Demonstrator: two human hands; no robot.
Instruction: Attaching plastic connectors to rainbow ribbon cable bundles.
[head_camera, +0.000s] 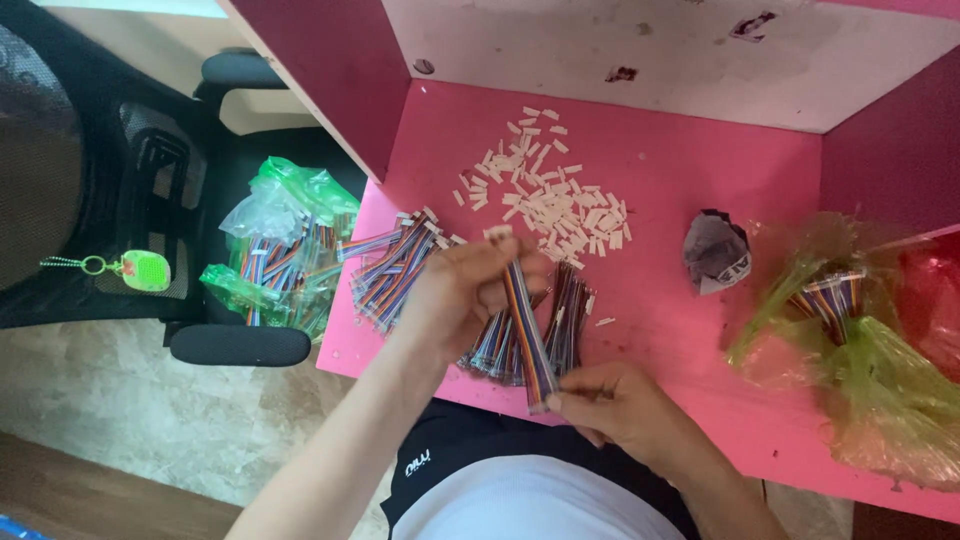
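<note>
Rainbow-striped flat ribbon cable (527, 330), taut between both hands.

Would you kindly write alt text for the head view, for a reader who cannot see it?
Two bare hands hold a flat rainbow ribbon cable over a pink table: left hand at its top, right hand pinching its lower end. More cable bundles and small white connectors lie behind.
</note>
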